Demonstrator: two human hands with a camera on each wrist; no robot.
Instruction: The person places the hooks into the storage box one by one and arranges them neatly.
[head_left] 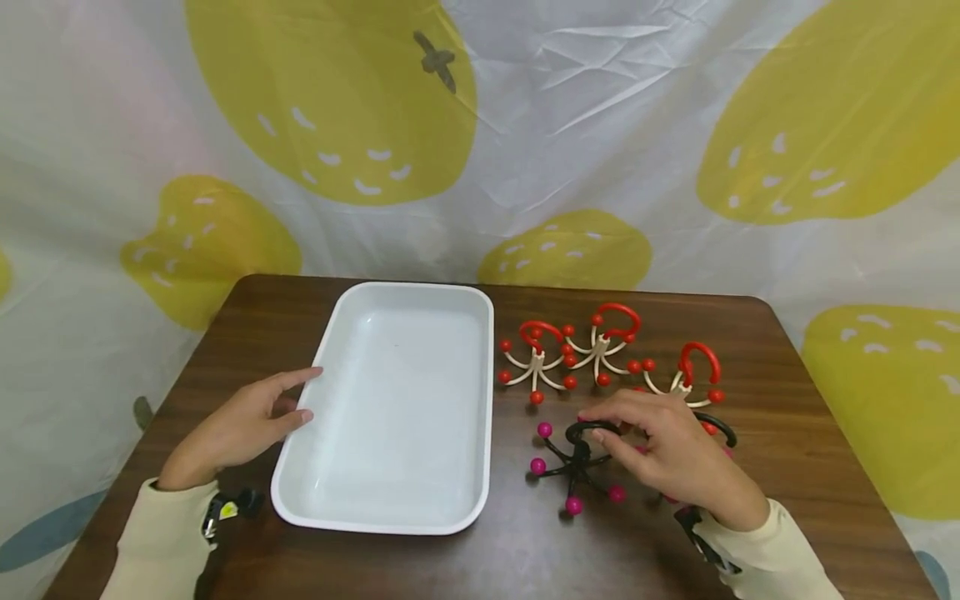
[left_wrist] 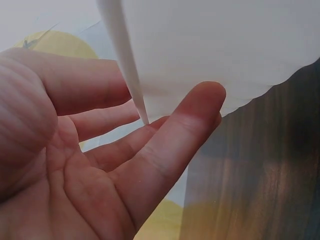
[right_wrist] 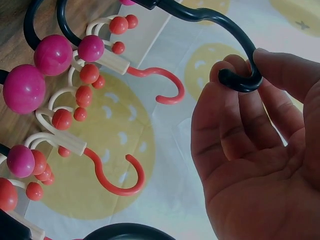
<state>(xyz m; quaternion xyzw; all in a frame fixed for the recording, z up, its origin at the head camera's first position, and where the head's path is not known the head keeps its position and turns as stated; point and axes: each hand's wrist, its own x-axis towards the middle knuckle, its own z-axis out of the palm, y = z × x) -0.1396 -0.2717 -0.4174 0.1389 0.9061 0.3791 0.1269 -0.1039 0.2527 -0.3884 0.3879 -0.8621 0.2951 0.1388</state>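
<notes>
A white rectangular tray (head_left: 480, 417) stands on the table. My left hand (head_left: 243, 421) holds its left rim, thumb over the edge; in the left wrist view several fingers (left_wrist: 172, 135) lie along the outside wall. To the right of the tray, my right hand (head_left: 660, 442) pinches the curved top hook of a black multi-arm hook hanger (head_left: 576, 467) with magenta ball tips. In the right wrist view thumb and fingertips meet around that black hook (right_wrist: 237, 35). A second black hanger (head_left: 717, 425) is mostly hidden behind this hand.
Three cream hangers with red hooks and red ball tips stand behind my right hand: one on the left (head_left: 536, 362), one in the middle (head_left: 602, 346), one on the right (head_left: 681, 385). A fruit-patterned cloth (head_left: 525, 167) hangs behind the brown table (head_left: 787, 417).
</notes>
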